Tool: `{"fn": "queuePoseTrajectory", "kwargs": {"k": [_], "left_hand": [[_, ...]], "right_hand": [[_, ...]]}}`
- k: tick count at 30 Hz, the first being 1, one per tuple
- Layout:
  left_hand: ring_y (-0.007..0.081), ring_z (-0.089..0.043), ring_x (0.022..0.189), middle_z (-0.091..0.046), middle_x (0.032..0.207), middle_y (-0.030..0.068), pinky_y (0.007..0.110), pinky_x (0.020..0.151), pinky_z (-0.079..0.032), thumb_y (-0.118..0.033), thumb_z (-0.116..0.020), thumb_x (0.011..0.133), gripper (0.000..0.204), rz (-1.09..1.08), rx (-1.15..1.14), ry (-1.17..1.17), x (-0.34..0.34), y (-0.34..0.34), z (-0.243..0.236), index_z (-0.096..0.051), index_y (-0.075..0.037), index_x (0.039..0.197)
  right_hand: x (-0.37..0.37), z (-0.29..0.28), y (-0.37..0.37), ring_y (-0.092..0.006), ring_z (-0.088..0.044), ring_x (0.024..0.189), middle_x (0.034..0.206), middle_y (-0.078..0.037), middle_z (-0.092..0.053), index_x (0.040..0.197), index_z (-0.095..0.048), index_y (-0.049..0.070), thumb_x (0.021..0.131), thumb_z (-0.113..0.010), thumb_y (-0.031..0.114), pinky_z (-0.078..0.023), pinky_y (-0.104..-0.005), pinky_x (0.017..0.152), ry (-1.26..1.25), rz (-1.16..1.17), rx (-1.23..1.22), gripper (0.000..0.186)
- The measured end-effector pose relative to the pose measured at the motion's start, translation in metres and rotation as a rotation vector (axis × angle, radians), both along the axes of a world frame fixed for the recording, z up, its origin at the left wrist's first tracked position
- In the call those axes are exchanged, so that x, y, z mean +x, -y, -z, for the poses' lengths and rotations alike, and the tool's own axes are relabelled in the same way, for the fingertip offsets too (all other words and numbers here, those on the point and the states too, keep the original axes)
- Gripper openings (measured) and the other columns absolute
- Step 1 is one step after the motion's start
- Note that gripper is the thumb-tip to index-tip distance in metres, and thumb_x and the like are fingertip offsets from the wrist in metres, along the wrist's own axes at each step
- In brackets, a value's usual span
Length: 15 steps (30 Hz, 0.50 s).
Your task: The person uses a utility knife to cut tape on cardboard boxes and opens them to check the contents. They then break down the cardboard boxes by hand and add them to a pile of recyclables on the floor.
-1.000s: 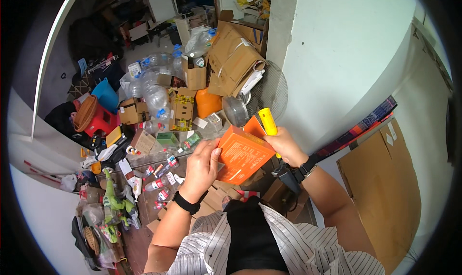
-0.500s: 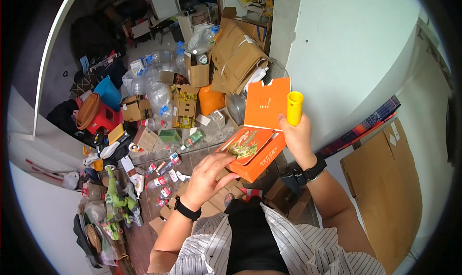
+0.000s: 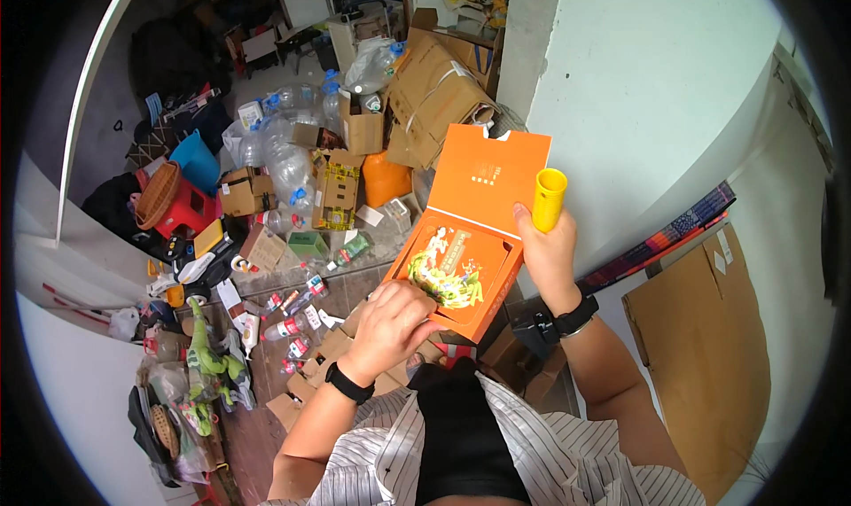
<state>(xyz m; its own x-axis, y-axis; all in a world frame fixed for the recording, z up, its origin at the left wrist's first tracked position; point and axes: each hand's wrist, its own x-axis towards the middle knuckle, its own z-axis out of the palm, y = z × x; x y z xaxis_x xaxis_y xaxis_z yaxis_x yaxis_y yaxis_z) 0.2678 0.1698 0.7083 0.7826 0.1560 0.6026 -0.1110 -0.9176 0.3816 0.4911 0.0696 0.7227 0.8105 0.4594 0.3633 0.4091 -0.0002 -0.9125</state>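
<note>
Orange box: held up in front of the body (image 3: 502, 290), tilted, above the cluttered floor (image 3: 253, 444); its lid (image 3: 487, 169) stands folded back on the far side, and a printed panel (image 3: 450, 271) sits inside the rim.
Left hand: wrapped over the box's near left corner (image 3: 390, 329) — fingers curled onto the printed panel, thumb along the near edge.
Right hand: closed round a yellow cylinder (image 3: 550, 200), with the thumb against the box where lid and body meet (image 3: 551, 258).
Box weight and stiffness: probably light, being thin card; the walls look firm enough to carry by, though a hard squeeze could dent them.
Lid hinge: likely the weak line; pulling on the lid alone may crease or tear it.
Surface: the print looks smooth, perhaps a little slippery; nothing about it suggests a fragile shell.
Best hold: the side walls or bottom corners, with a palm beneath — the panel may be loose, so it makes a poorer grip.
Yellow cylinder: looks like rigid plastic, easily held round its middle; its upper end shows a hollow, its lower end is lost behind the fingers.
Hidden: the box's underside, whatever lies below the panel, and some left fingertips.
Hard to make out: the dark item beside the right wrist (image 3: 533, 332), and the small print inside the lid.
</note>
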Motion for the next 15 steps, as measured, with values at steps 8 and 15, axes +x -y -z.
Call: {"fn": "queuePoseTrajectory", "kwargs": {"k": [8, 15], "left_hand": [[0.0299, -0.055, 0.079, -0.055, 0.080, 0.0079, 0.038, 0.073, -0.044, -0.024, -0.078, 0.068, 0.035, -0.033, -0.104, 0.051, 0.002, -0.002, 0.004, -0.056, -0.007, 0.089], [0.0288, -0.055, 0.079, -0.056, 0.083, 0.0075, 0.039, 0.077, -0.042, -0.024, -0.078, 0.069, 0.035, 0.029, -0.099, -0.040, 0.009, 0.000, -0.017, -0.057, -0.006, 0.091]], "right_hand": [[0.011, 0.009, -0.006, -0.0185, -0.060, 0.067, 0.076, -0.010, -0.062, 0.093, -0.058, -0.003, 0.081, -0.065, 0.009, -0.048, -0.0333, 0.065, -0.112, -0.021, 0.001, 0.018], [0.018, 0.027, -0.009, -0.0138, -0.059, 0.067, 0.074, -0.008, -0.062, 0.089, -0.058, -0.004, 0.081, -0.063, 0.006, -0.047, -0.0299, 0.063, -0.263, -0.070, 0.000, 0.013]]}}
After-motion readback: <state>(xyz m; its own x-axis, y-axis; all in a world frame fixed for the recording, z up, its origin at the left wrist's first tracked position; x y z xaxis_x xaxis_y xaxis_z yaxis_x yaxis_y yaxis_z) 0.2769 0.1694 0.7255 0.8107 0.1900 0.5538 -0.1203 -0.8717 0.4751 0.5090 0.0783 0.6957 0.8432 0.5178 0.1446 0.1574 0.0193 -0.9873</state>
